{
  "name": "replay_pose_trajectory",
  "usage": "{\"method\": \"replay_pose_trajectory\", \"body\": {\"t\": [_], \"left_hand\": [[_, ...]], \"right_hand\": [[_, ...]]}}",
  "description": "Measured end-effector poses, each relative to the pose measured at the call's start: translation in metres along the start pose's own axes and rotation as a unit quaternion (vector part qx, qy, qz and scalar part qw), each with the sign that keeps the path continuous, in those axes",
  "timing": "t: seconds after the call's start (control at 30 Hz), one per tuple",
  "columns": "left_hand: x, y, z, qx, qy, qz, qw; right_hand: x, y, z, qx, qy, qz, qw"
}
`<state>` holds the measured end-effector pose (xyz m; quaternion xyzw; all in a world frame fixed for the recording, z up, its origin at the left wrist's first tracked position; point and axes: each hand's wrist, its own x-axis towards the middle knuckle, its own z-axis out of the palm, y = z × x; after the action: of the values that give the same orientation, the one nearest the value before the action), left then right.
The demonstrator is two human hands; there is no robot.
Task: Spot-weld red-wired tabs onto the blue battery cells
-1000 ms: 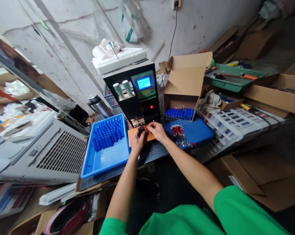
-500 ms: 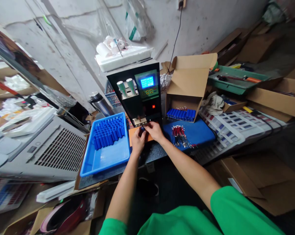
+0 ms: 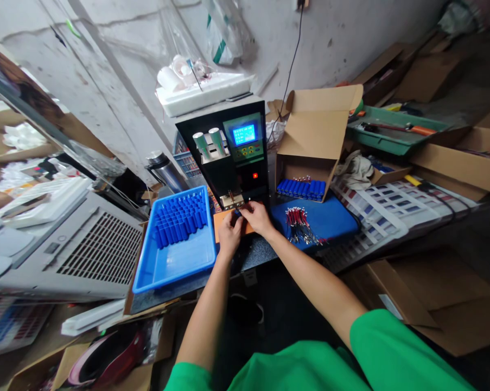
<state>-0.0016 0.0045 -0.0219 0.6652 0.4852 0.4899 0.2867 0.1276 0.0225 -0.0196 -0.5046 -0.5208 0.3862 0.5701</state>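
A black spot welder point(image 3: 242, 174) with a lit screen stands in front of me. At its electrodes point(image 3: 231, 201), my left hand point(image 3: 230, 234) is closed around a blue battery cell point(image 3: 237, 213), mostly covered by the fingers. My right hand point(image 3: 256, 218) pinches beside the cell, close to the electrode tips; what its fingers hold is too small to make out. Both hands are over an orange board point(image 3: 219, 218). Red and black wire leads point(image 3: 297, 224) lie bundled on a blue pad point(image 3: 338, 221) to the right.
To the left, a blue tray point(image 3: 175, 263) holds rows of blue cells. An open cardboard box point(image 3: 313, 133) with more cells and leads stands right of the welder. A steel flask point(image 3: 165, 171) is behind the tray, and a green tray point(image 3: 395, 136) of tools lies far right.
Both hands stay at the electrodes in nearly the same pose. The view has shifted very slightly; nothing else has visibly moved.
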Motion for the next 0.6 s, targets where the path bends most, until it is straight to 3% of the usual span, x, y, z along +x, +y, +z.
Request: {"method": "replay_pose_trajectory", "body": {"t": [0.6], "left_hand": [[-0.0003, -0.0005, 0.0005, 0.008, 0.001, -0.001, 1.0]], "right_hand": [[-0.0015, -0.0024, -0.0006, 0.024, -0.004, -0.006, 1.0]]}}
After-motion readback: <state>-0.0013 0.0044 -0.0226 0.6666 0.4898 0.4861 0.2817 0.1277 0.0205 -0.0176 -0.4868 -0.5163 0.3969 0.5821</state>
